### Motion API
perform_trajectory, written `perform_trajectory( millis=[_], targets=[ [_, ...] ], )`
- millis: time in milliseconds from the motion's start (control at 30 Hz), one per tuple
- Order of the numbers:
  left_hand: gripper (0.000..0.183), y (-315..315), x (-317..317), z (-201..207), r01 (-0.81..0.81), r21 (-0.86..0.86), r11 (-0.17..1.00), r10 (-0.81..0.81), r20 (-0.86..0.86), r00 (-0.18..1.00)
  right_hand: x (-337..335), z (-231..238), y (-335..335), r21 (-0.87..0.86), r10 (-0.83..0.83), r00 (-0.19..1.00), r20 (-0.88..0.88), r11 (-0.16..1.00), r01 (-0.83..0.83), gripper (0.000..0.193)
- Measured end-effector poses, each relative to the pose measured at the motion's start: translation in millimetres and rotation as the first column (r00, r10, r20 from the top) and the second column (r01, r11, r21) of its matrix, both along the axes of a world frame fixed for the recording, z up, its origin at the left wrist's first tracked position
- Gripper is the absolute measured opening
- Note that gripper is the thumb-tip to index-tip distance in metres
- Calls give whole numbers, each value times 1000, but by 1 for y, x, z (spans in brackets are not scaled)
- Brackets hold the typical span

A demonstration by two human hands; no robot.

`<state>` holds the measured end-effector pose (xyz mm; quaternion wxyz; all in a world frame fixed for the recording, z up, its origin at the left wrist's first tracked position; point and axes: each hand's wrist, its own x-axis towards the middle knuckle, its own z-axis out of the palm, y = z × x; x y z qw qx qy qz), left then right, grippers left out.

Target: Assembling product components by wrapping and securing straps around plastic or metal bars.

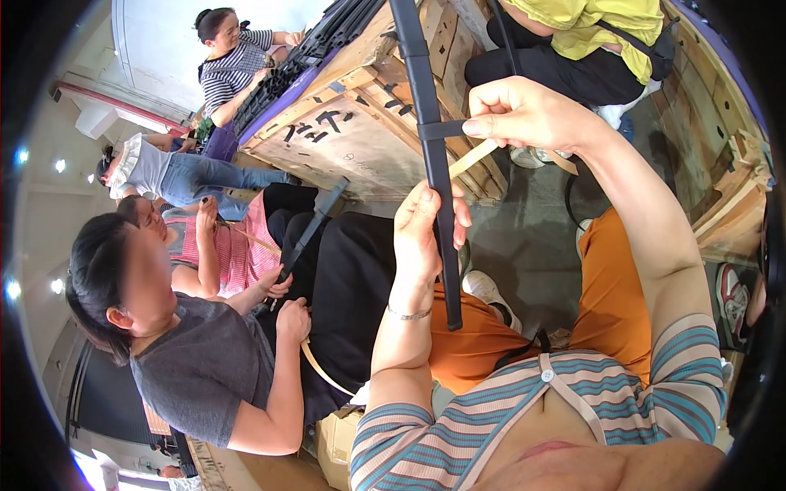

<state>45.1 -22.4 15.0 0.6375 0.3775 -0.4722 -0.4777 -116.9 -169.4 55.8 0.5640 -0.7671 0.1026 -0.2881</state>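
A long, flat black bar (443,213) stands tilted in front of me, running from the top edge down over my orange trouser leg. My left hand (427,222) is closed round its lower part. Higher up, my right hand (524,116) pinches a black strip (442,129) between thumb and fingers, stretched out sideways from the bar. A thin pale-yellow strip (473,158) runs from near the bar to under my right hand, and its loose end hangs beyond the hand. Whether the two strips are joined is hidden by my fingers.
Left of me, a seated person (221,352) in a dark grey shirt holds a similar black bar (315,225). Ahead stands a wooden crate (327,151) with many black bars piled on top. A person in yellow (606,41) sits beyond, beside another wooden crate (720,164). Other people work farther left.
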Motion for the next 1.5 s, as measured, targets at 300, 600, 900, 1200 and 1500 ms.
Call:
perform_trajectory(
  millis=[300, 600, 900, 1200, 1500],
  targets=[
    [38, -4, 4, 3, 15, 30, 999, -14, -33, 999, 10, -8, -9, -55, -22, 995, 94, 998, 27, 30],
    [27, -2, 3, 9, -91, 147, 985, 98, -47, 994, 15, -2, -1, -80, -64, 992, 110, 994, 73, 36],
    [34, -6, 10, 1, 50, 101, 994, -33, -162, 986, 14, 0, 8, -149, -47, 994, 100, 987, 62, 36],
    [34, -4, 8, 5, 112, 9, 994, -109, -152, 982, 11, 5, 14, -141, -17, 993, 118, 989, 34, 38],
    [36, 4, 13, 9, 285, -45, 957, -286, -282, 916, 3, 6, 17, -135, -35, 989, 145, 989, 55, 37]
  ],
)
